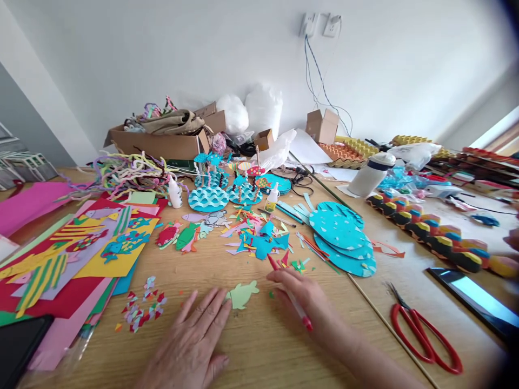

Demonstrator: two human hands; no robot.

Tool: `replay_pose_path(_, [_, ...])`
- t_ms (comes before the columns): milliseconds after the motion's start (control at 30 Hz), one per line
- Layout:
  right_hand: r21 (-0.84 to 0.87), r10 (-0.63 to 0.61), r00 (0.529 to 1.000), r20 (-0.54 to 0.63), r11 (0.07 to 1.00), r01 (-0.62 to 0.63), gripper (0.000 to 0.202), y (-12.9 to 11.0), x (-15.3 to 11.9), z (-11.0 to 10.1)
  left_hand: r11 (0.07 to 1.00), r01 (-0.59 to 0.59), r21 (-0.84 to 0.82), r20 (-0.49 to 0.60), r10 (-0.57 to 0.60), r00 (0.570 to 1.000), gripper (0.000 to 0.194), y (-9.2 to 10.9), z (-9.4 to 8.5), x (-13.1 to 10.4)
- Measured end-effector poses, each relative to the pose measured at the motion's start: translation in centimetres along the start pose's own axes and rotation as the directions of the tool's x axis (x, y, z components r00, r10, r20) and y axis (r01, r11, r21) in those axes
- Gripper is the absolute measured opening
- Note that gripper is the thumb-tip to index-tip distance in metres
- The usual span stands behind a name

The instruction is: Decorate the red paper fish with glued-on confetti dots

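A pale green paper cutout shaped like a turtle [242,295] lies flat on the wooden table between my hands. My left hand [194,335] rests palm down with its fingers stretched out, the fingertips at the cutout's left edge. To the right of the cutout, my right hand [310,297] is closed around a white-and-red pen [299,310]. The fingers partly hide the pen. Small paper confetti [144,308] lies beyond my left hand. Ahead of my right hand is a heap of blue and mixed paper scraps [259,243].
Red-handled scissors [425,337], a thin stick [377,310] and a phone [472,297] lie at right. Blue paper discs [344,240] stand stacked ahead. Coloured sheets with paper fish [93,254] cover the left. Glue bottles [175,193] and a white tumbler [371,175] stand farther back.
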State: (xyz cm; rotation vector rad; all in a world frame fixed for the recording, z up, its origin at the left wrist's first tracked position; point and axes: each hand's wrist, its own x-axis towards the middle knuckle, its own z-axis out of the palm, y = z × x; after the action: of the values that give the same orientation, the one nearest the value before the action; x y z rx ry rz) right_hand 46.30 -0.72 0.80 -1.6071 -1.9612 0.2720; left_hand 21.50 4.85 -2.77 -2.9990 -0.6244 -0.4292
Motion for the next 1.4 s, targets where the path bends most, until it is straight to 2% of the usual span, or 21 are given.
replay_pose_path(133, [-0.099,-0.117,0.983,0.144,0.986,0.132,0.021,-0.3,-1.8,0.1,1.000,-0.014,-0.001,0.006,0.014,1.000,0.068,-0.1,0.2,0.1])
replay_pose_path(300, [-0.177,-0.218,0.955,0.201,0.951,0.254,0.020,-0.6,-3.1,-0.3,0.991,-0.081,0.108,-0.009,0.082,0.997,0.064,-0.1,0.4,0.1])
replay_pose_path(467, [-0.254,-0.150,0.965,0.217,0.945,0.204,0.020,0.4,-4.3,-2.1,0.975,-0.088,0.205,-0.047,0.099,0.994,0.057,0.4,0.3,0.0])
replay_pose_path(567, [-0.244,-0.126,0.983,0.133,0.957,0.156,0.020,0.5,-4.6,-3.0,0.968,-0.109,0.227,-0.057,0.125,0.990,0.053,0.9,-0.1,0.0])
replay_pose_path(667, [-0.102,-0.099,0.993,-0.059,0.990,0.093,0.018,-0.5,-3.9,-3.1,0.964,-0.109,0.242,-0.043,0.123,0.991,0.049,1.1,-0.6,0.2])
replay_pose_path(733, [0.107,0.002,0.994,-0.107,0.994,0.010,0.016,-1.7,-3.0,-2.5,0.964,-0.079,0.254,-0.052,0.095,0.994,0.046,0.9,-0.8,0.1])
replay_pose_path(800, [0.312,0.097,0.993,-0.072,0.947,-0.070,0.018,-2.9,-2.0,-1.4,0.962,-0.054,0.269,-0.074,0.077,0.994,0.044,0.5,-0.7,-0.1])
replay_pose_path(900, [0.533,0.226,0.974,0.025,0.821,-0.204,0.019,-4.1,-0.5,0.6,0.954,-0.064,0.294,-0.091,0.095,0.991,0.042,0.0,-0.3,-0.3])
replay_pose_path(967, [0.613,0.254,0.963,0.092,0.747,-0.256,0.018,-4.2,0.2,1.9,0.950,-0.074,0.303,-0.090,0.106,0.990,0.042,0.1,-0.2,-0.2])
replay_pose_path(1067, [0.630,0.287,0.947,0.144,0.711,-0.312,0.014,-3.9,0.8,2.9,0.951,-0.087,0.296,-0.074,0.113,0.991,0.041,0.6,-0.4,0.1])
replay_pose_path(1233, [0.566,0.259,0.952,0.162,0.766,-0.305,0.014,-2.8,1.0,3.3,0.965,-0.118,0.234,-0.027,0.128,0.991,0.043,1.5,-0.9,0.5])
replay_pose_path(1400, [0.315,0.107,0.988,0.111,0.939,-0.137,0.020,-2.0,1.0,3.2,0.966,-0.051,0.254,-0.042,0.064,0.997,0.041,0.4,-1.2,-0.1])
